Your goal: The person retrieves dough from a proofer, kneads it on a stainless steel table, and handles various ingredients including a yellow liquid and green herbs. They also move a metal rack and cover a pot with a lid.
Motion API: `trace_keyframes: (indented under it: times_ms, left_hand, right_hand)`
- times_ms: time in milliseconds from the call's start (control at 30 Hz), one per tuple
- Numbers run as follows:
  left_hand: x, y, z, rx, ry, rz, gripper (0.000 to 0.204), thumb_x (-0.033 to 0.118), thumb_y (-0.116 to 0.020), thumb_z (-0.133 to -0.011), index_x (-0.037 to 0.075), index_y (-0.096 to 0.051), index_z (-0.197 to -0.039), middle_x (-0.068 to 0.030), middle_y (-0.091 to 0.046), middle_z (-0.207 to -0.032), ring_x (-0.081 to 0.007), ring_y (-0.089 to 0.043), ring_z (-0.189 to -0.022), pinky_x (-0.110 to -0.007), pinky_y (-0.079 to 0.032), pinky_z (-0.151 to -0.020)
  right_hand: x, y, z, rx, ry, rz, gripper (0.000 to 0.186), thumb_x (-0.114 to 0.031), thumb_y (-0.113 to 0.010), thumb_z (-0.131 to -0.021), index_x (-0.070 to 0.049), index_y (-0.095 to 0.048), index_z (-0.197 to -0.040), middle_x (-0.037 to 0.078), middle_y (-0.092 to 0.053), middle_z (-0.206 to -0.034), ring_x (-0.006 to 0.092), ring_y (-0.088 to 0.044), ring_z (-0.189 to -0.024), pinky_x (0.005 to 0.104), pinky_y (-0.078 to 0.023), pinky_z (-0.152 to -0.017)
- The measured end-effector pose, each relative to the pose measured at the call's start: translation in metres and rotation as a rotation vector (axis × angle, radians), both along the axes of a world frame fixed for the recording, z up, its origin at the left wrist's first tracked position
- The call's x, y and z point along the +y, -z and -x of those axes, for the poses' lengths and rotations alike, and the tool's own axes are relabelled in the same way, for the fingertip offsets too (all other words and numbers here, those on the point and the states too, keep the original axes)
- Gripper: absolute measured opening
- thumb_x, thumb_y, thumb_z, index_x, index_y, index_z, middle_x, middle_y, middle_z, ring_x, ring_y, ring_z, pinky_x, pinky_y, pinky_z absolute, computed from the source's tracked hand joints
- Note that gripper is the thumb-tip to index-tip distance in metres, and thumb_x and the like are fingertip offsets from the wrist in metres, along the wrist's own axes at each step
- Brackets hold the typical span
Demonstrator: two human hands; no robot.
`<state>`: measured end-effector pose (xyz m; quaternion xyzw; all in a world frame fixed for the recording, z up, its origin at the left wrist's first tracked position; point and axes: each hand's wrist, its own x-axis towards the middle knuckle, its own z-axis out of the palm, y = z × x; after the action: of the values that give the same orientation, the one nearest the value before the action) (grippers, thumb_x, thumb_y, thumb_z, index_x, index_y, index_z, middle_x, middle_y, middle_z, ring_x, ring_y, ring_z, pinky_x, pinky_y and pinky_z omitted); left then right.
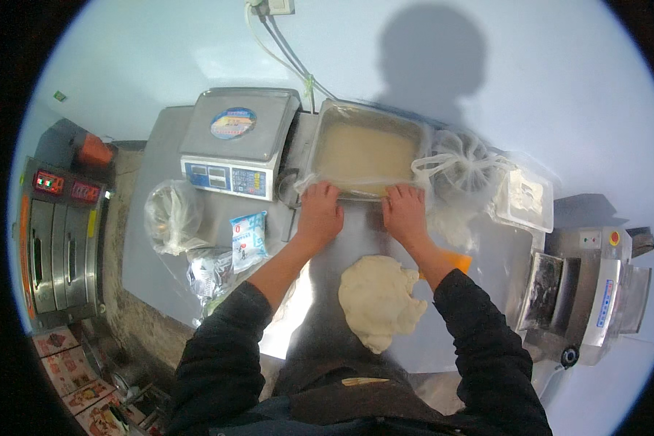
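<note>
A rectangular tub (329, 120) with a pale tan layer inside stands against the wall, clear plastic film (352, 190) stretched along its near edge. At the near left corner my left hand (320, 211) is closed, its fingers curled over the film and rim. My right hand (405, 211) grips the film the same way near the right corner. What lies under the fingertips is hidden. Between my forearms, close to my body, a lump of pale dough (380, 301) rests on the grey table (152, 254). An orange scraper-like piece (455, 262) shows partly behind my right forearm.
Left of the tub stands a digital scale (229, 142); before it lie a knotted plastic bag (173, 218) and a blue-white packet (249, 241). To the right are a tied clear bag (461, 160), a white-powder container (523, 196) and a metal machine (588, 283). An oven (58, 247) stands far left.
</note>
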<state>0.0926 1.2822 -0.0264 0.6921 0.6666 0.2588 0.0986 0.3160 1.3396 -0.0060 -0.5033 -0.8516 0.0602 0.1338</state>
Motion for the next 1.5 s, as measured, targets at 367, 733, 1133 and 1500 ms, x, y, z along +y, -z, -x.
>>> trace_keyframes:
  times_ms: [367,733,1133,1500]
  left_hand:
    - [0.022,0.026,0.022,-0.381,-0.265,-0.034,0.058,0.022,-0.071,-0.088,-0.004,-0.050,-0.136,-0.0226,-0.058,-0.128,-0.0402,-0.055,-0.120,-0.045,-0.042,-0.106]
    - [0.062,0.060,0.043,-0.765,-0.364,-0.016,0.056,0.022,-0.059,-0.096,-0.006,-0.050,-0.145,-0.0212,-0.057,-0.144,-0.0295,-0.054,-0.133,-0.036,-0.038,-0.112]
    - [0.099,0.010,0.081,-0.647,-0.320,0.530,0.059,0.027,-0.066,-0.087,-0.003,-0.058,-0.137,-0.0193,-0.070,-0.117,-0.0279,-0.068,-0.102,-0.037,-0.052,-0.088]
    - [0.139,-0.022,0.073,-0.612,-0.293,0.830,0.051,0.036,-0.059,-0.093,0.000,-0.061,-0.129,-0.0129,-0.071,-0.110,-0.0241,-0.068,-0.082,-0.043,-0.054,-0.062]
  right_hand:
    - [0.020,0.061,-0.078,0.560,0.368,0.348,0.059,-0.042,-0.049,-0.106,0.001,-0.046,-0.147,0.021,-0.046,-0.152,0.0383,-0.044,-0.139,0.0448,-0.034,-0.116]
    - [0.076,0.078,-0.067,1.472,0.298,0.704,0.068,-0.053,-0.040,-0.108,-0.003,-0.039,-0.155,0.007,-0.045,-0.156,0.0239,-0.040,-0.143,0.0352,-0.026,-0.121]
    - [0.053,0.104,-0.089,1.208,0.630,0.760,0.052,-0.049,-0.050,-0.105,-0.010,-0.060,-0.138,0.007,-0.063,-0.128,0.0197,-0.060,-0.106,0.0342,-0.049,-0.090]
    - [0.070,0.089,-0.094,1.707,0.532,1.219,0.046,-0.032,-0.052,-0.104,-0.010,-0.049,-0.144,0.009,-0.062,-0.132,0.0282,-0.061,-0.119,0.0430,-0.052,-0.102]
